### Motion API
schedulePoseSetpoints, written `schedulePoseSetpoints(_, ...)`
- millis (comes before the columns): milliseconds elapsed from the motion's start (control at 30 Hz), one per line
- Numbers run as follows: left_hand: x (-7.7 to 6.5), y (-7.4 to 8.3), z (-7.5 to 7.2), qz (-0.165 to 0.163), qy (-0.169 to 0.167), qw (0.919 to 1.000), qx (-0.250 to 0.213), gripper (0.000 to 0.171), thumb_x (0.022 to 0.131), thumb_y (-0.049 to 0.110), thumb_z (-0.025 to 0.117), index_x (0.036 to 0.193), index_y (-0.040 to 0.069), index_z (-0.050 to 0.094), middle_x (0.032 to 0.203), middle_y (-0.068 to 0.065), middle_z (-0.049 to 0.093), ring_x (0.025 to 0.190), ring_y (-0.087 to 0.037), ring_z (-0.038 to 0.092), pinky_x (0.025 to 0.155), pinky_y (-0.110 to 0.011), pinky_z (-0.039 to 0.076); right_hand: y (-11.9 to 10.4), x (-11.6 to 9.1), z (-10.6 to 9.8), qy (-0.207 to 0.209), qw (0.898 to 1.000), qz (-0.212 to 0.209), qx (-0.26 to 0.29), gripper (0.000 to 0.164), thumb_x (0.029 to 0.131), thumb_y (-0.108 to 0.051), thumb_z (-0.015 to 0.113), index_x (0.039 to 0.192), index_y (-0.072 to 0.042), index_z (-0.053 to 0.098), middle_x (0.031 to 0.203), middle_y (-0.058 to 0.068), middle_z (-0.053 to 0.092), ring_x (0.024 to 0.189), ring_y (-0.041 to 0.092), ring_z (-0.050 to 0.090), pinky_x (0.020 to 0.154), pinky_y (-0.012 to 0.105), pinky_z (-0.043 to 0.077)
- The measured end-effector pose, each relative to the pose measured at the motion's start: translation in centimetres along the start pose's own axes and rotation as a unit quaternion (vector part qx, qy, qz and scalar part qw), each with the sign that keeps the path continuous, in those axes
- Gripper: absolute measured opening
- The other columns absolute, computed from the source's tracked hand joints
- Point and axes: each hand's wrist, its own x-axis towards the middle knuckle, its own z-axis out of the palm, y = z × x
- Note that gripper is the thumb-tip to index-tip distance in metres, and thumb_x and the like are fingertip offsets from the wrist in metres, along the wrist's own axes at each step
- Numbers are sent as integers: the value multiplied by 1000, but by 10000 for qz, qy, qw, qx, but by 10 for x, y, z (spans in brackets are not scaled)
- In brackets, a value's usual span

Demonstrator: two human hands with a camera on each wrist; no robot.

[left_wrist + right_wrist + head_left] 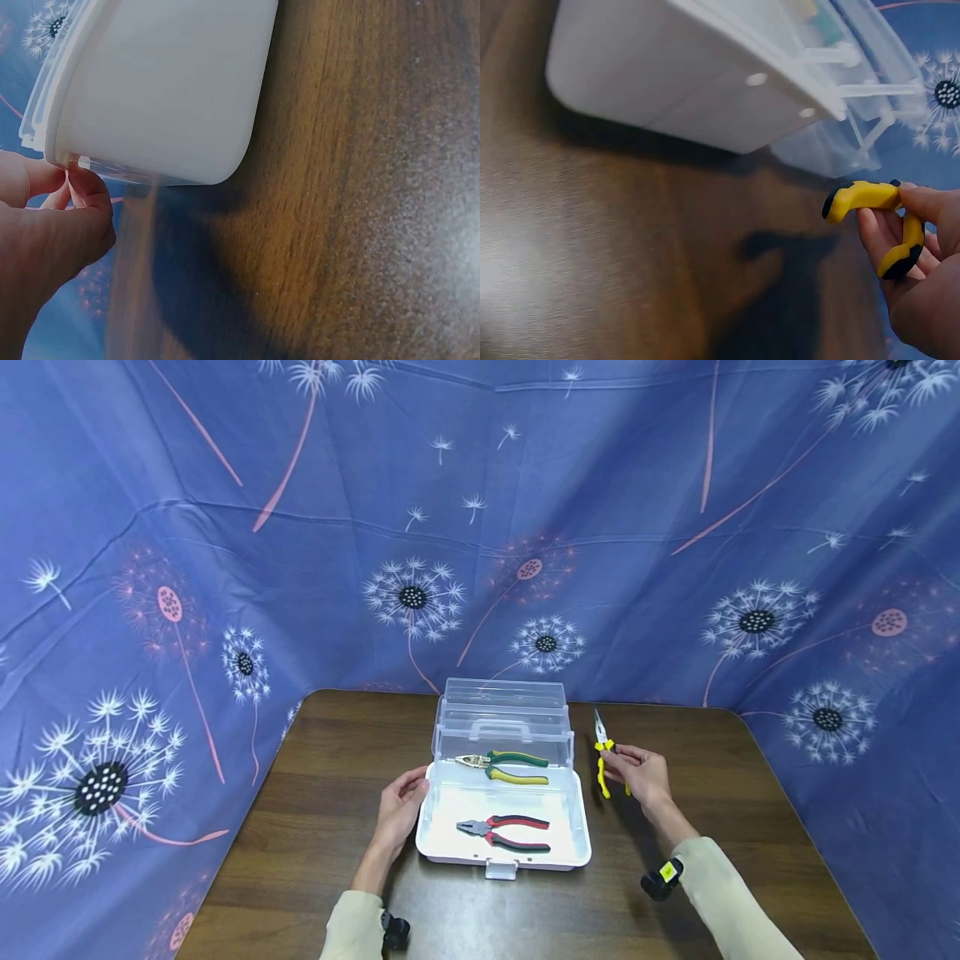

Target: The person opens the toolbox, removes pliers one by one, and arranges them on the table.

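A white toolbox (441,814) stands with its clear lid (504,720) tipped back. My left hand (401,810) pinches the box's rim at the left rear corner; in the left wrist view, thumb and finger meet at that edge. To the right of the box, my right hand (641,777) holds yellow-and-black needle-nose pliers (868,196) by the handles, nose pointing away from me. Green-and-yellow combination pliers (517,758) lie toward the back of the box. Closer to the front are red-and-black combination pliers (517,821), handles to the right.
Under everything is a brown wooden table (300,860). A blue cloth (637,610) with dandelion prints hangs behind and along both sides. The box's front latch (501,870) hangs down toward me.
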Motion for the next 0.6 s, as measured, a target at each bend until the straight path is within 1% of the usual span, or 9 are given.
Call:
schedulePoseSetpoints(133,0,0,0,-31,-30,10000,-1,35,102,3,59,134,-12,59,121,-26,63,105,-19,60,83,-17,49,15,-4,-1,85,9998,200,-49,56,94,-12,76,136,17,53,115,22,73,78,10,74,78,34,60)
schedulePoseSetpoints(267,0,0,0,-111,-25,9999,-34,35,102,2,59,135,-10,59,122,-25,63,107,-20,59,84,-16,48,25,-8,-1,135,9990,328,-283,56,95,-14,75,136,17,53,123,29,68,81,12,74,76,32,60)
schedulePoseSetpoints(367,0,-1,0,-100,-25,9999,7,35,103,2,59,135,-11,59,122,-26,63,106,-19,59,84,-16,48,30,-9,-1,142,9978,388,-515,55,96,-15,74,136,17,53,126,32,65,83,14,75,74,30,60)
schedulePoseSetpoints(467,1,-1,0,-80,-23,10000,30,35,102,3,59,135,-11,59,122,-27,63,105,-19,60,83,-16,48,34,-9,-2,166,9970,391,-653,52,97,-13,73,135,16,55,125,32,65,84,16,75,73,29,60)
schedulePoseSetpoints(600,1,-1,0,-47,-15,10000,6,35,102,3,59,135,-11,59,122,-27,63,104,-17,59,83,-17,48,39,-6,-1,189,9968,248,-735,46,96,-8,73,130,18,57,119,32,68,81,17,75,70,30,60)
